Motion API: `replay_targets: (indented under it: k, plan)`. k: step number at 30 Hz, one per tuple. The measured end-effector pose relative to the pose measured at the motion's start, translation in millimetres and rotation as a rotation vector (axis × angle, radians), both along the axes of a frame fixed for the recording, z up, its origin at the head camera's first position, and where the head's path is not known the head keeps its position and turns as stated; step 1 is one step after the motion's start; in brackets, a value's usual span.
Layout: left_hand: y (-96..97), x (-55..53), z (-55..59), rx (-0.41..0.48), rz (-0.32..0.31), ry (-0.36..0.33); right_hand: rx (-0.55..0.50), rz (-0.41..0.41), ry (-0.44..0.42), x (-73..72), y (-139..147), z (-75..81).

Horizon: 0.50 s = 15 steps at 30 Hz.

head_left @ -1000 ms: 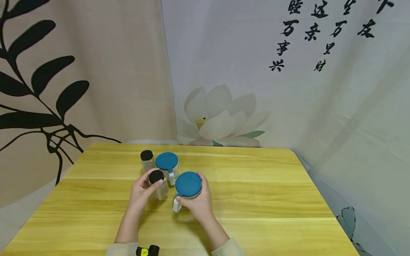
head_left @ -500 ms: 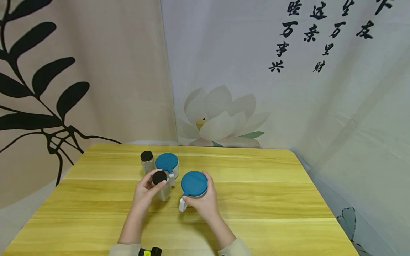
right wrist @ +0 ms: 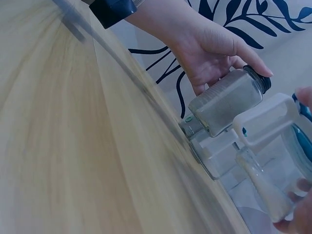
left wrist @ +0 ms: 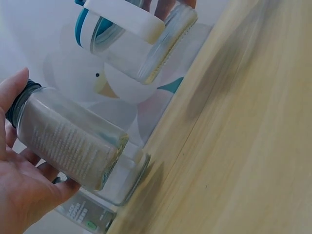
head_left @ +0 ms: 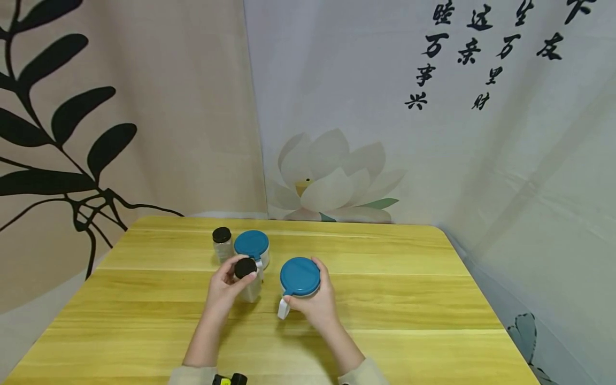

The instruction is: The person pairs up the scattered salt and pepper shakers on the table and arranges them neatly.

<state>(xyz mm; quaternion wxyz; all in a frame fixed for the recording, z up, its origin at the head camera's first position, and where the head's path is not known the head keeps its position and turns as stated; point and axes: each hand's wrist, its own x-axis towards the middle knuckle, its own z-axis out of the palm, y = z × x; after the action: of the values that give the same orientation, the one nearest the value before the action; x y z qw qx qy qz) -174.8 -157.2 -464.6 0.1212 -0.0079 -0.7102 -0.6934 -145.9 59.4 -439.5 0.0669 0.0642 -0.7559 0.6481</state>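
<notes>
My left hand (head_left: 222, 291) grips a square clear bottle (left wrist: 68, 139) with a black cap, thumb and fingers up around the cap and neck. Its base hangs above the wood in the left wrist view. To the right of it, my right hand (head_left: 315, 300) holds a glass jar (left wrist: 129, 53) with a round blue lid and a white handle. That handle points toward the near left, and a shadow falls below the jar. Behind the left hand stand a second black-capped bottle (head_left: 223, 247) and a second blue-lidded jar (head_left: 252, 244), side by side and partly covered.
Everything is over a light wooden table (head_left: 409, 299), whose far edge runs along a cloth backdrop (head_left: 337, 107) printed with a lotus and writing. A black device with a yellow patch (head_left: 230, 380) sits by the left sleeve (head_left: 192, 375).
Both hands have shifted a little to the right, each with its container. The left-hand bottle now overlaps the rear jar's handle more. The two rear containers stay in place.
</notes>
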Motion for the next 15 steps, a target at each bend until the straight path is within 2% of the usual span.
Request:
replay_targets:
  k: [7, 15]
  plan:
    - [5.9, 0.0, -0.7, 0.010, -0.014, 0.012, -0.007, 0.016, 0.034, -0.6, 8, -1.2]
    - [13.2, 0.8, 1.6, 0.020, -0.026, -0.006, 0.001, 0.062, 0.067, -0.9, 18, -5.5]
